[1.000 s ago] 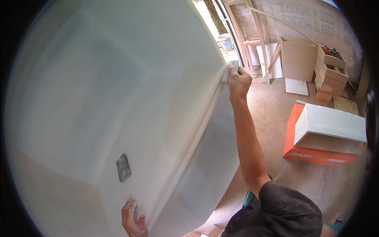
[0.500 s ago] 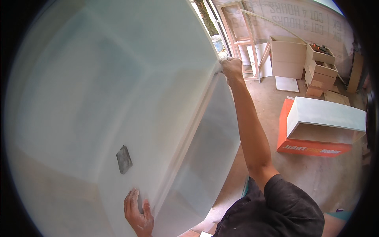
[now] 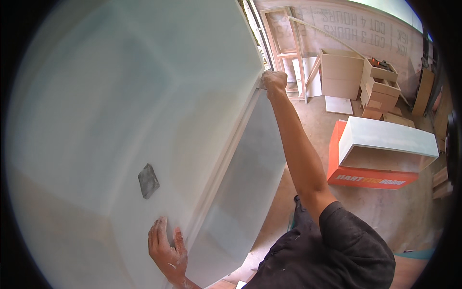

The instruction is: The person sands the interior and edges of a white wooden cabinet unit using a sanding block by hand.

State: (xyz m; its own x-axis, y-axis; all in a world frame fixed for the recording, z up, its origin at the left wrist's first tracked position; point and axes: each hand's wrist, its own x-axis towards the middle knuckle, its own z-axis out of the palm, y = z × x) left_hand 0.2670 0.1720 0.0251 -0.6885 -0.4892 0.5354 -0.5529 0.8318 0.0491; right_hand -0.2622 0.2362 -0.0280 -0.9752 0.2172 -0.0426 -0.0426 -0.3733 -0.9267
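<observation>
A large pale, whitish-green cabinet carcass (image 3: pixel 192 139) with a long edge rail fills the left and middle. My left hand (image 3: pixel 168 248), dusty with white powder, rests low on its panel with fingers stretched and thumb apart. Just above that hand lies a dark grey, folded-looking abrasive piece (image 3: pixel 148 181), untouched. My right arm reaches out to the cabinet's far corner, where my right hand (image 3: pixel 275 81) is closed at the edge by the rail's end. What its fingers hold, if anything, is hidden.
At right, a white open box (image 3: pixel 390 132) sits on an orange carton (image 3: pixel 373 178). Farther back are a wooden frame (image 3: pixel 284 53), plywood boxes (image 3: pixel 341 74), stacked drawers (image 3: pixel 380 89) with a tool (image 3: pixel 380 63) on top, and a white board (image 3: pixel 339 104) on the floor.
The whole view has shifted slightly, with the background sliding left. My right hand stays closed at the far corner, its wrist slightly turned. My left hand keeps its place on the panel.
</observation>
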